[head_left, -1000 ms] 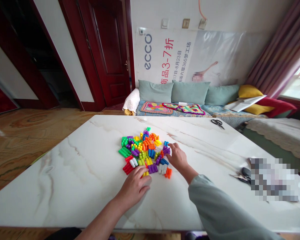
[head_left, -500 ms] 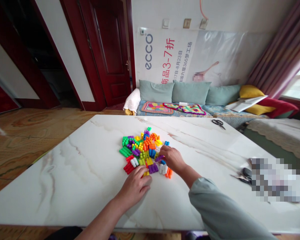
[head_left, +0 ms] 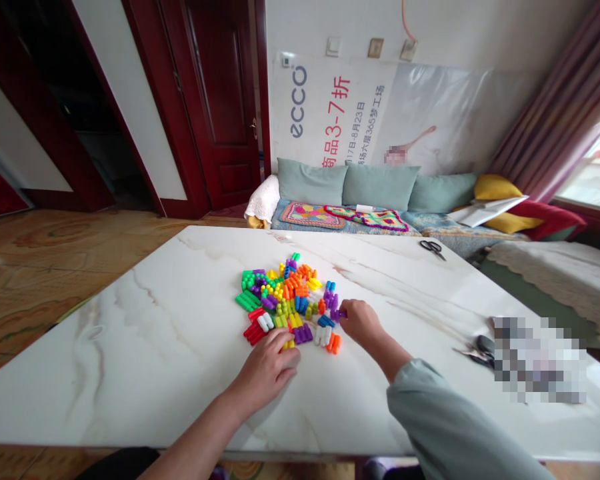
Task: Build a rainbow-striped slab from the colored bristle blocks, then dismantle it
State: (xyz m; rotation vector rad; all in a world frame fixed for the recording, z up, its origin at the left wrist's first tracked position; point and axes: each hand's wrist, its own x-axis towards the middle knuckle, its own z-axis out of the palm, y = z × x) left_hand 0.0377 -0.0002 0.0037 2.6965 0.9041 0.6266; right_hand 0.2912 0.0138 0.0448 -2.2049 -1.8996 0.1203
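Brightly coloured plastic building blocks (head_left: 294, 287), knobbed and joined in short rows, lie in a loose pile on the white marble-patterned table (head_left: 180, 373). My right hand (head_left: 363, 323) is at the pile's right side, its fingertips closed on a purple block (head_left: 337, 313). Another purple block stands right beside that one. My left hand (head_left: 267, 363) rests at the near edge with fingers loosely bent and apart, partly covering a yellow block (head_left: 289, 344). Close to it are a white block (head_left: 265, 323), red blocks (head_left: 254, 333) and a purple block (head_left: 303, 333).
Black scissors (head_left: 433, 249) lie near the table's far right corner. Another pair with black handles (head_left: 484, 349) lies at the right, against a blurred-out item (head_left: 540, 360). Behind the table stands a sofa with pale green cushions (head_left: 380, 187).
My right hand has moved a little to the right, bringing the purple block from over the pile to its right edge. My left hand stays nearly in place. The view has shifted slightly.
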